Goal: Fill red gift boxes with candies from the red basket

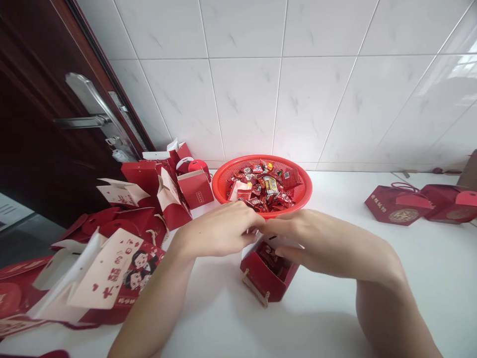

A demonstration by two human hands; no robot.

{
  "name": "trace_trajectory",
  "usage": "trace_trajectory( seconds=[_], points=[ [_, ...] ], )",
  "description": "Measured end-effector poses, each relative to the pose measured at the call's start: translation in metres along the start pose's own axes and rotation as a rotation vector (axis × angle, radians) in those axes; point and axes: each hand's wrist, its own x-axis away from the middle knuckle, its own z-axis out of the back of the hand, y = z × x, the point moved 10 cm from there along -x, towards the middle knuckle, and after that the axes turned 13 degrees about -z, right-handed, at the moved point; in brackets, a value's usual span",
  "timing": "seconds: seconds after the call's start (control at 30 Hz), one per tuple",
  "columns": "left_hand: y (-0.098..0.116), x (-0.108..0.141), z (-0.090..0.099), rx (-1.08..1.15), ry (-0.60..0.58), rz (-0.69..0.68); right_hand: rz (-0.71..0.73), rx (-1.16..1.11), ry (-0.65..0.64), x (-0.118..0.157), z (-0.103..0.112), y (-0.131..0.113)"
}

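On the white table in front of me stands a small red gift box [269,276] with its top open and a rope handle [255,288] on its near side. Dark red wrapped pieces show inside it. My left hand [223,226] has its fingers curled at the box's far left edge. My right hand [309,238] holds the far side between thumb and fingers, the thumb over the opening. The hands meet at the fingertips, which partly hide the far flap. Just behind them is a red plastic basket [219,181] with wrapped candies [270,186].
Several open red and white gift boxes [196,189] crowd the left side, one with a cartoon couple [137,268] close to my left forearm. Two closed red boxes [400,203] stand at the right. White tiles [246,99] back the table; a dark door [40,99] is at the left.
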Motion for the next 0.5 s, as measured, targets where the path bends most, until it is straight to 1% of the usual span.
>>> trace_trajectory(
  seconds=[0.07,0.2,0.27,0.33,0.4,0.5],
  points=[
    [-0.003,-0.001,0.002,0.017,0.007,0.014,-0.004,-0.004,0.072,0.0,0.012,0.003],
    [-0.012,-0.001,0.003,0.091,0.013,0.055,-0.043,-0.038,0.354,0.006,0.047,0.013],
    [-0.015,-0.002,0.004,0.109,0.021,0.046,-0.044,-0.078,0.413,0.008,0.054,0.018],
    [-0.016,-0.003,0.004,0.107,0.029,0.034,-0.035,-0.104,0.401,0.007,0.054,0.022],
    [-0.018,-0.003,0.003,0.095,0.033,0.03,-0.052,-0.097,0.353,0.004,0.05,0.027],
    [-0.018,-0.005,0.003,0.078,0.039,0.037,-0.16,-0.031,0.236,-0.003,0.038,0.042]
  ],
)
